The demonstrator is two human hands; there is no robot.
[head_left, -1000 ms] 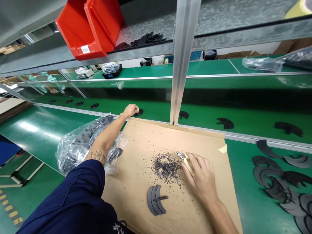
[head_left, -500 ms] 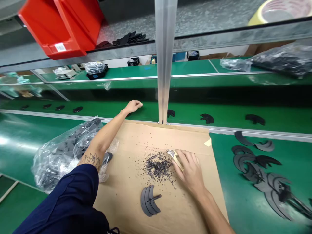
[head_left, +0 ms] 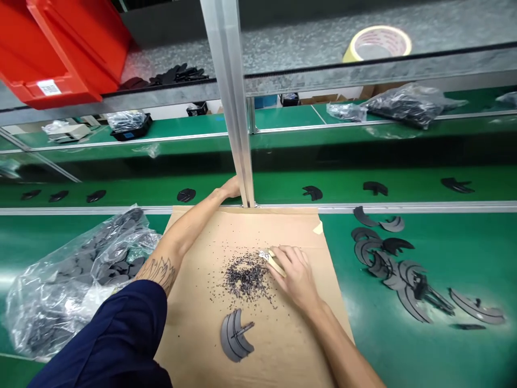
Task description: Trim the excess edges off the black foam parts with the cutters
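Note:
My right hand (head_left: 294, 276) rests on a brown cardboard sheet (head_left: 283, 229), closed on a small scraper (head_left: 271, 258) with a tan handle and a metal tip. The tip touches a pile of black shavings (head_left: 246, 277). Two or three stacked black curved parts (head_left: 234, 334) lie near the cardboard's front. My left hand (head_left: 229, 188) reaches over the cardboard's far edge to the green belt (head_left: 121, 191), right beside an aluminium post (head_left: 232, 108). The post hides its fingertips. A black part (head_left: 186, 194) lies on the belt just left of that hand.
A clear bag of black parts (head_left: 72, 275) lies at the left. Several loose black curved parts (head_left: 388, 253) are spread at the right. More parts (head_left: 313, 192) ride the belt. Red bins (head_left: 60, 48) and a tape roll (head_left: 377, 43) sit on the shelf above.
My left hand let go of a black part on the belt, and that part now lies left of the hand. The view swung right. My right hand kept the scraper at the shavings.

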